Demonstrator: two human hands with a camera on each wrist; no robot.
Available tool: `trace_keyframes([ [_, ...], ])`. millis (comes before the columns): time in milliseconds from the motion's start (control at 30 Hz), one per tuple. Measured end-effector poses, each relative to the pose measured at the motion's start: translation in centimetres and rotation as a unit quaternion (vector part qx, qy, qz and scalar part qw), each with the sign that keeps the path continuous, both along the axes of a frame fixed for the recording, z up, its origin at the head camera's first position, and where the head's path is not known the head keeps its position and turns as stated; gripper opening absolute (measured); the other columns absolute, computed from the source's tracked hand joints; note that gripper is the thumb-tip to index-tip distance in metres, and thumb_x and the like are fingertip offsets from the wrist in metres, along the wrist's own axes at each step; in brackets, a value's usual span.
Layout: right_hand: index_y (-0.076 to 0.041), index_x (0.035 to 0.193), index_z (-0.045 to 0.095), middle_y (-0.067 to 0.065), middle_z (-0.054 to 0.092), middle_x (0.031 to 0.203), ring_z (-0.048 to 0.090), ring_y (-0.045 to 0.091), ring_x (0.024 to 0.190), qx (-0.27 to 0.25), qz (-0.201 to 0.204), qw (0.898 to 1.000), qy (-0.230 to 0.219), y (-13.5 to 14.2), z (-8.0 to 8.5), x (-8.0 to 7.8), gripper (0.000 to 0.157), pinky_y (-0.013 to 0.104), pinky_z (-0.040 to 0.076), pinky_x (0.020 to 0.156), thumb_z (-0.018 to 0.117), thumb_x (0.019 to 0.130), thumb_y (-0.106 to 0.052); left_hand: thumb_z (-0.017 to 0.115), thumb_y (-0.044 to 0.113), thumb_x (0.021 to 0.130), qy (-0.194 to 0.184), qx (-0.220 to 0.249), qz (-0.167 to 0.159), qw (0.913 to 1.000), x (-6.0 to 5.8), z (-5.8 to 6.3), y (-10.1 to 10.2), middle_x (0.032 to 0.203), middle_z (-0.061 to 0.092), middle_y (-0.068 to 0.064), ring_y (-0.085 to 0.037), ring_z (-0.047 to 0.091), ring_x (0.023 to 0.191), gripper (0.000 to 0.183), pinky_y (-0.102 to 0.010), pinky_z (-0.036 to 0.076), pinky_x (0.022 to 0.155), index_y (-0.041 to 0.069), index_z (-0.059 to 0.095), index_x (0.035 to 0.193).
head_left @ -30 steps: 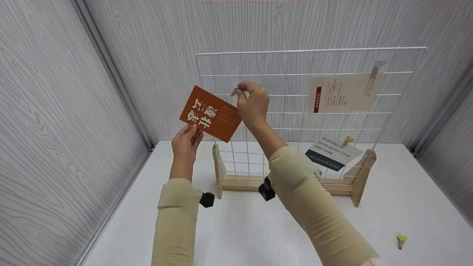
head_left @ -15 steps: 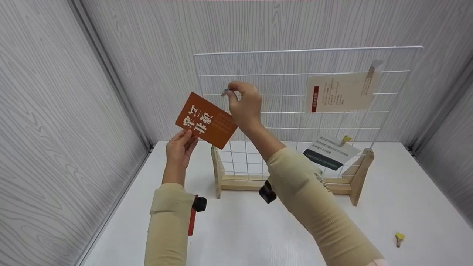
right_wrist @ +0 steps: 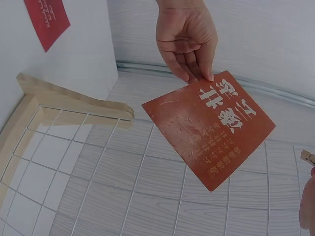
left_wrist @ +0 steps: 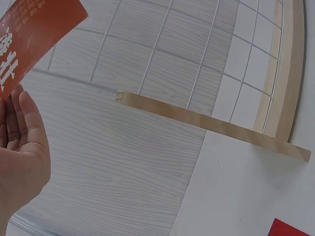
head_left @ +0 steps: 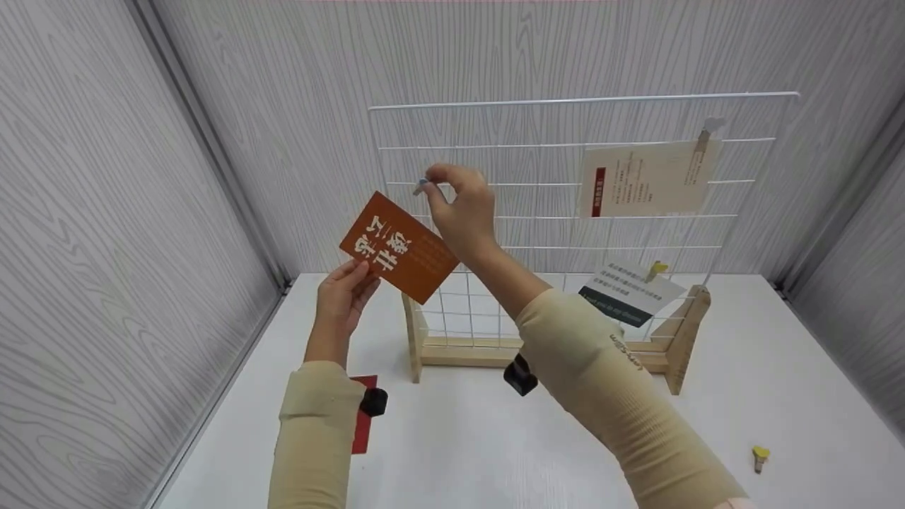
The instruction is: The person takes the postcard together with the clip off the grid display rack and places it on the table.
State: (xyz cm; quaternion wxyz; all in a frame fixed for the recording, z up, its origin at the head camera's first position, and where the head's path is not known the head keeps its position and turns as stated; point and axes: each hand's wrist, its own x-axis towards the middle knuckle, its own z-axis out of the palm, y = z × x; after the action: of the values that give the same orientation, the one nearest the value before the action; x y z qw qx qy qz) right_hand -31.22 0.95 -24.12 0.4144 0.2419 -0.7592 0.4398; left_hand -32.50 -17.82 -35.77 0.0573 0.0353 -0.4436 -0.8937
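Note:
My left hand [head_left: 344, 293] pinches an orange-brown card [head_left: 401, 247] with white characters by its lower left edge. The card is tilted, in front of the left side of a white wire grid [head_left: 537, 102]. Just above the card's upper right side, my right hand [head_left: 463, 212] pinches a small wooden clothespin [right_wrist: 308, 158] between thumb and forefinger. A bluish bit shows at the clothespin in the head view. Card and clothespin are apart. In the right wrist view, the left fingertips [right_wrist: 209, 76] are on the card's edge.
The grid stands on a wooden base [head_left: 463, 351]. A cream card [head_left: 647, 180] and a white-and-dark card [head_left: 629, 290] are clipped to its right side. A yellow-topped clothespin [head_left: 760, 458] lies on the white table at right. A red card [head_left: 362, 433] lies partly under the left forearm.
Both hands have shifted slightly left and down in the head view, with card and clothespin still held. The red card has come into sight beside the left forearm.

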Motion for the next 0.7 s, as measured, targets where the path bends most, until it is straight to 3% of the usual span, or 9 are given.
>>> trace_keyframes([
  [67, -0.002, 0.086, 0.063, 0.004, 0.063, 0.085, 0.05, 0.016, 0.083, 0.004, 0.007, 1.0, 0.008, 0.1, -0.2, 0.2, 0.008, 0.023, 0.036, 0.076, 0.06, 0.079, -0.005, 0.062, 0.004, 0.078, 0.007, -0.005, -0.007, 0.9999, 0.0, -0.2, 0.0, 0.084, 0.062, -0.011, -0.02, 0.06, 0.076, 0.008, -0.031, 0.046, 0.076, 0.004, 0.063, 0.086],
  [700, -0.003, 0.089, 0.063, 0.003, 0.062, 0.086, 0.05, 0.013, 0.086, 0.037, 0.074, 0.997, -0.005, 1.7, -2.9, 2.3, 0.01, 0.023, 0.038, 0.078, 0.06, 0.08, -0.005, 0.063, 0.006, 0.078, -0.012, -0.081, -0.062, 0.9947, 0.9, -0.9, -0.2, 0.088, 0.061, -0.01, -0.021, 0.06, 0.078, 0.008, -0.031, 0.047, 0.075, 0.007, 0.065, 0.085],
])
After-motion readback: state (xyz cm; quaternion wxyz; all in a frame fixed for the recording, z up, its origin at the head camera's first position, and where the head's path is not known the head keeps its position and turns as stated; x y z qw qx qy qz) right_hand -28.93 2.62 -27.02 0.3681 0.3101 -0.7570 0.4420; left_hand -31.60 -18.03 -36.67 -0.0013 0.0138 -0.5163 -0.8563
